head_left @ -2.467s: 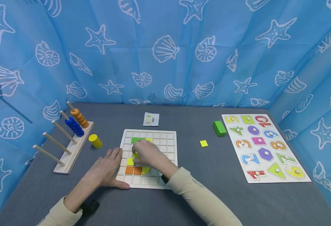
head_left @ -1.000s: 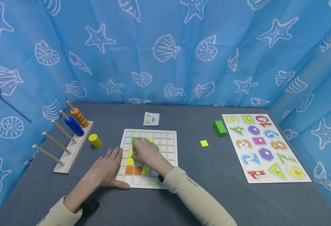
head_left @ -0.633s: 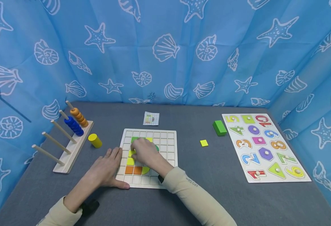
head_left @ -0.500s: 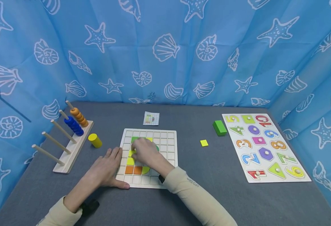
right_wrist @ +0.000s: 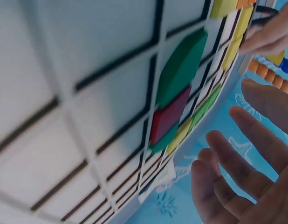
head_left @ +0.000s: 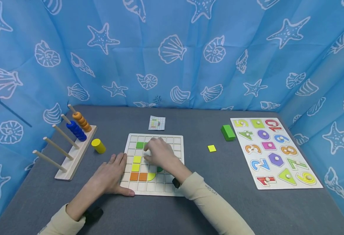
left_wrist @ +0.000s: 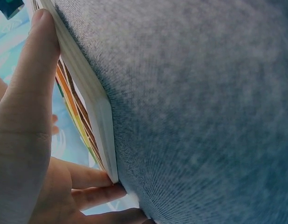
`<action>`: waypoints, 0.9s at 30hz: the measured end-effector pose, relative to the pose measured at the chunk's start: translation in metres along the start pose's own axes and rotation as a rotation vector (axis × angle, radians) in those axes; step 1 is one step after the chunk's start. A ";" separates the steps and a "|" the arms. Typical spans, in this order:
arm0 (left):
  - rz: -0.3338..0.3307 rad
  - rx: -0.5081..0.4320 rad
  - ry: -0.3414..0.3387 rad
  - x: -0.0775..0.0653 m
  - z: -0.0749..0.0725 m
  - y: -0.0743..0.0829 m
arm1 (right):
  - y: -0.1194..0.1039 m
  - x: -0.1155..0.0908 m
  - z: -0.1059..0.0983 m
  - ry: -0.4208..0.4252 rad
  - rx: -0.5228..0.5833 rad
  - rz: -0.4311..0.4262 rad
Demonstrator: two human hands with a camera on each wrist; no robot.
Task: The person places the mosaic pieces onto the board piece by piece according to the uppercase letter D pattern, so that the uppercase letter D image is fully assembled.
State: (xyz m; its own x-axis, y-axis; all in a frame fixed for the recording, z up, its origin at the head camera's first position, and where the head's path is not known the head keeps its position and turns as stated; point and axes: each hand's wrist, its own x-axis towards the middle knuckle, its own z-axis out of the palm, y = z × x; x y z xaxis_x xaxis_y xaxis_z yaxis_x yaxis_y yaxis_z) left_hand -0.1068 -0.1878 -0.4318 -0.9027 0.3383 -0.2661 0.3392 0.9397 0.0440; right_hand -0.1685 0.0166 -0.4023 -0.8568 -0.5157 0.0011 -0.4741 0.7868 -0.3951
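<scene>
My left hand [head_left: 110, 178] rests against the left side of the white grid board [head_left: 167, 189], thumb [left_wrist: 39, 42] along its near edge. Above the board hovers my right hand [head_left: 163, 154]; its fingers are loosely bent with nothing between them in the right wrist view. Two yellow square tiles, an upper one [head_left: 137, 159] and a lower one [head_left: 135, 167], sit in one column. Below them lie two orange tiles [head_left: 138, 176] and a yellow rounded tile [head_left: 151, 176]. Green tiles [head_left: 140, 145] are near the top. A dark green rounded tile [right_wrist: 181, 70] adjoins a red tile [right_wrist: 171, 114].
A loose yellow tile [head_left: 211, 148] and green block [head_left: 228, 133] lie right of the board. The number puzzle [head_left: 277, 156] is farther right. A pattern card [head_left: 156, 123] lies behind the board. At left are a yellow cylinder [head_left: 98, 146] and a wooden peg stand [head_left: 79, 156].
My right hand held a yellow tile, then pressed down at the upper yellow square. Now it has lifted away to the right, leaving that tile on the board. The left hand has stayed put.
</scene>
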 end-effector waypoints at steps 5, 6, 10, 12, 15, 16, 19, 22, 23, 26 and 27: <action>0.003 -0.012 0.005 0.000 0.000 0.000 | 0.012 -0.008 -0.010 0.005 0.039 0.020; 0.004 -0.013 0.007 -0.001 0.000 0.000 | 0.014 -0.010 -0.012 0.009 0.044 0.021; 0.004 -0.016 0.015 -0.001 0.000 0.000 | 0.026 -0.018 -0.019 0.020 0.050 0.040; 0.002 -0.016 0.016 -0.002 0.000 0.000 | 0.031 -0.023 -0.022 0.025 0.048 0.061; -0.002 -0.016 0.013 -0.002 -0.001 0.001 | 0.039 -0.029 -0.025 0.035 0.045 0.099; -0.002 -0.016 0.012 -0.001 -0.001 0.001 | 0.042 -0.032 -0.026 0.039 0.039 0.109; -0.002 -0.014 0.011 -0.001 0.000 0.001 | 0.052 -0.040 -0.027 0.045 0.019 0.136; -0.001 -0.013 0.012 -0.001 0.000 0.001 | 0.062 -0.048 -0.027 0.043 -0.006 0.162; 0.000 -0.013 0.013 -0.001 0.000 0.001 | 0.065 -0.051 -0.028 0.042 -0.016 0.168; -0.001 -0.012 0.012 -0.001 0.001 0.001 | 0.075 -0.060 -0.031 0.048 -0.039 0.168; -0.003 -0.011 0.011 -0.001 0.001 0.001 | 0.078 -0.062 -0.032 0.050 -0.045 0.167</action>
State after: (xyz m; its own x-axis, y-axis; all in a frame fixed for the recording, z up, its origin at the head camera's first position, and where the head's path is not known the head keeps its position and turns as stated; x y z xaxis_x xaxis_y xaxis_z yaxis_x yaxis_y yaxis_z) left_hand -0.1055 -0.1874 -0.4323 -0.9064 0.3363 -0.2558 0.3339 0.9411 0.0542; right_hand -0.1587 0.1211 -0.4039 -0.9330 -0.3596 -0.0152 -0.3316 0.8752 -0.3523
